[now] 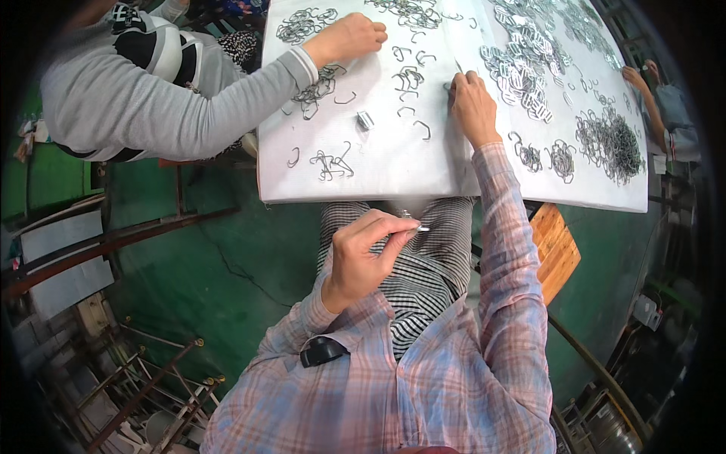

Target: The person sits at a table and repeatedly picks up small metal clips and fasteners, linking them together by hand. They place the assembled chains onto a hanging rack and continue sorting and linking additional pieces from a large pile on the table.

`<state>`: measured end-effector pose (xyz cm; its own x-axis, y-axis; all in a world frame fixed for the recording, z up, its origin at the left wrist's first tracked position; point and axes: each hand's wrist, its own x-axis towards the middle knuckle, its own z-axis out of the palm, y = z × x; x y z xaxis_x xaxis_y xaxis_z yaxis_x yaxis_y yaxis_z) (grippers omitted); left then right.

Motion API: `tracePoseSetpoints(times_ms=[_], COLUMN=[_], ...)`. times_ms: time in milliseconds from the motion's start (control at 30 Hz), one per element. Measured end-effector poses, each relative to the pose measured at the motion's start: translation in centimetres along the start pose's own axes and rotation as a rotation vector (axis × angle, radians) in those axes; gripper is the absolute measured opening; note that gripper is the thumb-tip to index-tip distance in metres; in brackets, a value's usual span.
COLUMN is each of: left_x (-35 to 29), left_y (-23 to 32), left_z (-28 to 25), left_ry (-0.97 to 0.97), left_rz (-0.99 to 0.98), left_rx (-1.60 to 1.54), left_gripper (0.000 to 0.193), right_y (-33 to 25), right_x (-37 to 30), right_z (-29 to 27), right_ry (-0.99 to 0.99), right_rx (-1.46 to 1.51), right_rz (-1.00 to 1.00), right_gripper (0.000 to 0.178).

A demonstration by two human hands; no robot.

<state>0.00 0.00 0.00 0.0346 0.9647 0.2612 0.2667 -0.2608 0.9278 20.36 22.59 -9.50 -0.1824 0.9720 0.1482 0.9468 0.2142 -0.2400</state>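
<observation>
My left hand is raised above my lap, thumb and fingertips pinching a small shiny metal piece. It resembles the metal buckles on the table, but its full shape is hidden. On the white tabletop, my right hand reaches forward with bent fingers drawn together. What its fingertips hold, if anything, is too small to make out. Bent wire hooks lie loose to its left. A lone metal buckle rests nearer the table's front edge. To the right spreads a large heap of flat metal buckles.
A co-worker's hand reaches over wire hooks at the far left. Another person's arm rests at the right edge. More wire hooks are piled at the right. A wooden stool stands under the table's front edge.
</observation>
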Motion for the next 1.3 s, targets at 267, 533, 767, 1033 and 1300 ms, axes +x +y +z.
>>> tracePoseSetpoints(times_ms=[267,533,767,1033,1300], left_x=[-0.1,-0.2,0.2,-0.1,-0.5], left_y=[0.5,0.6,0.5,0.5,0.6], left_z=[0.3,0.4,-0.2,-0.3,-0.5], left_ry=[-0.023,-0.068,-0.073,-0.07,-0.03], left_rz=[0.005,0.002,-0.003,0.012,-0.015], left_rx=[0.024,-0.013,-0.002,0.04,0.014], left_gripper=[0.015,0.02,0.021,0.021,0.021], right_y=[-1.0,-1.6,-1.2,-5.3,-0.1], right_x=[-0.7,-2.9,-3.0,1.5,4.0], right_z=[1.5,1.0,1.9,2.4,0.9], right_ry=[0.347,0.426,0.482,0.27,0.182], right_rx=[0.157,0.299,0.211,0.213,0.322], right_rz=[-0.256,-0.227,-0.101,-0.08,0.037], right_gripper=[0.034,0.043,0.027,0.03,0.019])
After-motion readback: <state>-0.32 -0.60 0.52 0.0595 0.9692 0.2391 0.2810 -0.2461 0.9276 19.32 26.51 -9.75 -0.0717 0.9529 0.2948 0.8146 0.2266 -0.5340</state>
